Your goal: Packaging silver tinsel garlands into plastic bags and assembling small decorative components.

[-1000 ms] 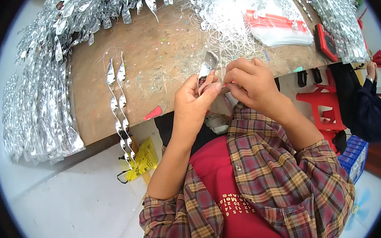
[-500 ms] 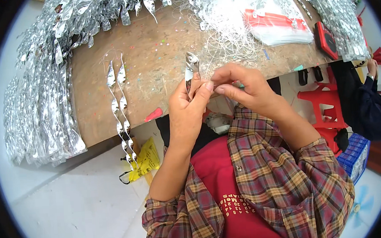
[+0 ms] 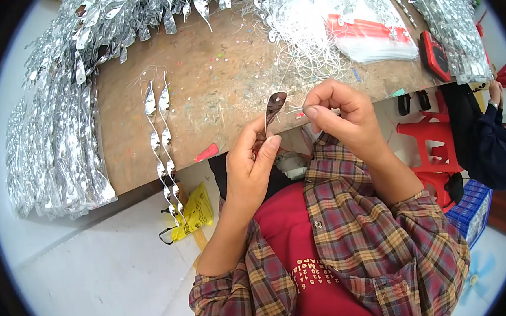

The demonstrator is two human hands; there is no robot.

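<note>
My left hand is closed on a shiny silver foil strip, whose rounded upper end stands above the fingers and looks dark. There is a small pale spot, like a hole, near its tip. My right hand pinches a thin white string between thumb and fingertips, just right of the strip. The string runs toward the strip; whether it passes through the hole I cannot tell. To the left, two twisted silver spirals with fine threads at their tops lie on the brown table and hang past its front edge.
Piles of silver spirals cover the table's left side and back. A tangle of white strings lies beside clear bags with a red band. A red-and-black device sits at the right. Below are a red stool and blue crate.
The strip's end has turned from bright to dark and moved slightly right and down. My right hand has drawn away to the right, so the string shows between the hands.
</note>
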